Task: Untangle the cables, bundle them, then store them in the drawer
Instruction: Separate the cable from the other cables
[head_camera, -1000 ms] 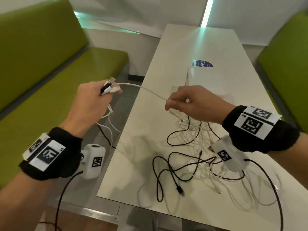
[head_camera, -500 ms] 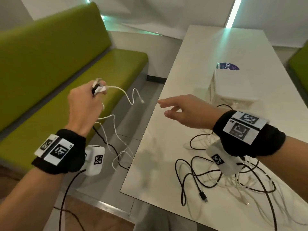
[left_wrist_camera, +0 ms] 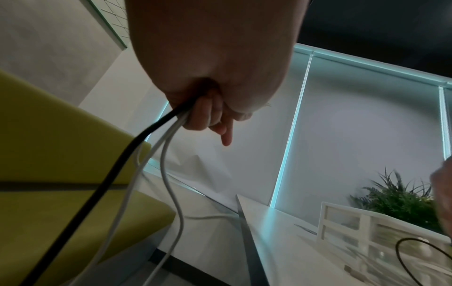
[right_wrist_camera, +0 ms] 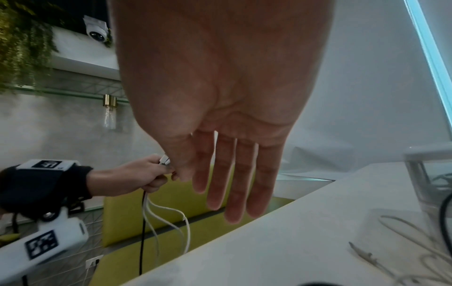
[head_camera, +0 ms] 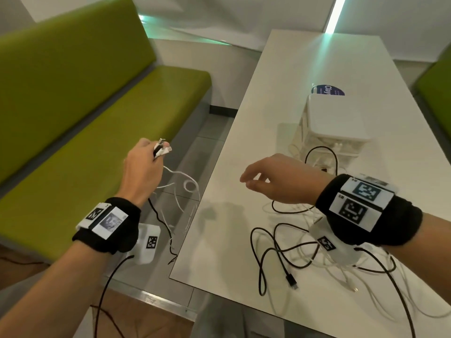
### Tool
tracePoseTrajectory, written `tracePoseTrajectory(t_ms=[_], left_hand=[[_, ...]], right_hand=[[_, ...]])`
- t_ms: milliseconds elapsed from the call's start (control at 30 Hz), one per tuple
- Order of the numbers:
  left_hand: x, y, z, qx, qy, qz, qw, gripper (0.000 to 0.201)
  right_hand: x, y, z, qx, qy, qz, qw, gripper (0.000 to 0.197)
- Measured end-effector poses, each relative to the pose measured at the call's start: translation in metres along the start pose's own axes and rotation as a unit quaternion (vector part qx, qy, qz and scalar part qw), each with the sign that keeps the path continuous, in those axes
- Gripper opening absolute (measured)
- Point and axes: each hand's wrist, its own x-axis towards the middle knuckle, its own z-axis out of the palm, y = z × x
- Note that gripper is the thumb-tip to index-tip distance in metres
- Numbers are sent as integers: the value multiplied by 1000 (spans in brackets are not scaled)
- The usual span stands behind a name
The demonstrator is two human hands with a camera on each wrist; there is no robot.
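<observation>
Bench seating in lime green [head_camera: 73,106] fills the far left, and just in front of it the left hand [head_camera: 142,167] is held out over the floor gap, fist curled tight around a handful of cable ends [head_camera: 161,148]. You can see a few white plugs and a dark one poking out the top, while one black and a couple of white cords [left_wrist_camera: 168,158] dangle down past the edge of the white table [head_camera: 244,132]. Moving right, the right hand [head_camera: 273,181] hovers above the table, holding nothing, fingers straight-ish and a bit spread with the thumb near the index; the right wrist view shows the palm clearly bare. Under and behind that wrist sits the rest of the mess: a tangled pile of black and white cables [head_camera: 280,242] loose on the tabletop, one black plug [head_camera: 291,281] lying free near the front edge. Further back right is the small clear plastic drawer unit [head_camera: 334,128], drawers looking closed, with a black loop touching its front. My read is we're mid-untangle, pulling cords out one at a time and collecting ends in the left fist. Next move probably needs the right hand to drop into the pile, find another free plug and tease it out without cinching knots.
</observation>
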Motion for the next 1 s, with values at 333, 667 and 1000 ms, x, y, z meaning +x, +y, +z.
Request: tracePoseTrajectory(t_ms=[333,667,1000], left_hand=[[-22,49,10,-112,-98,85,985,25],[-86,96,79,71,-318,174,930,49],[-60,104,59,-64,-244,85,964,36]], right_hand=[[-57,19,32,-47,-115,-6,992,27],[-74,36,47,18,-82,-51,995,16],[-87,62,18,85,64,-92,990,14]])
